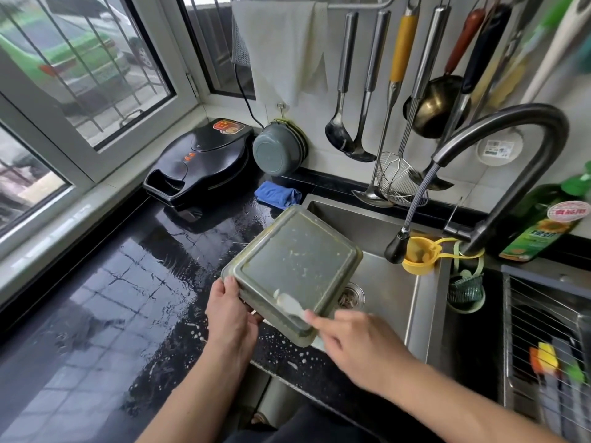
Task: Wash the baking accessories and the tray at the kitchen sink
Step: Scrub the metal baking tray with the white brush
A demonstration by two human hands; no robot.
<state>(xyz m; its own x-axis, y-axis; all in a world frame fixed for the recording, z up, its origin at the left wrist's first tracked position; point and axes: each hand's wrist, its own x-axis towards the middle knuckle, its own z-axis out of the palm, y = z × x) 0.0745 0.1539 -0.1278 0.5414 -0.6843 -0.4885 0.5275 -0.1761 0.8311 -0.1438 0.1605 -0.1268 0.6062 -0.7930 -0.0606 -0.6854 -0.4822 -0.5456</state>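
Tray: square metal baking tray (pixel 292 270) turned underside up, held above the near-left corner of the sink (pixel 388 284), partly over the wet black countertop (pixel 128 282). It tilts, far edge higher, one corner pointing near-right toward the person; no clear long axis, since it looks roughly square. Pale smears and specks dot its base.
Left hand: left hand (pixel 232 318) grips the tray's near-left edge, thumb on top, fingers curled underneath.
Right hand: right hand (pixel 358 343) pinches a small pale scrubbing item (pixel 289 303), blurred, pressed on the tray's near side; what it is exactly I cannot tell.
Faucet: dark curved faucet (pixel 499 174) at the right, its pull-out spray head (pixel 396 247) hanging over the sink, beside a yellow strainer (pixel 417 255).
Counter, far: black electric griddle (pixel 201 161), grey bowls (pixel 279 151) leaning on the wall, folded blue cloth (pixel 277 194).
Wall: ladles and a wire skimmer (pixel 396 177) hang from a rail, next to a white towel (pixel 287 49).
Right edge: green detergent bottle (pixel 543 223).
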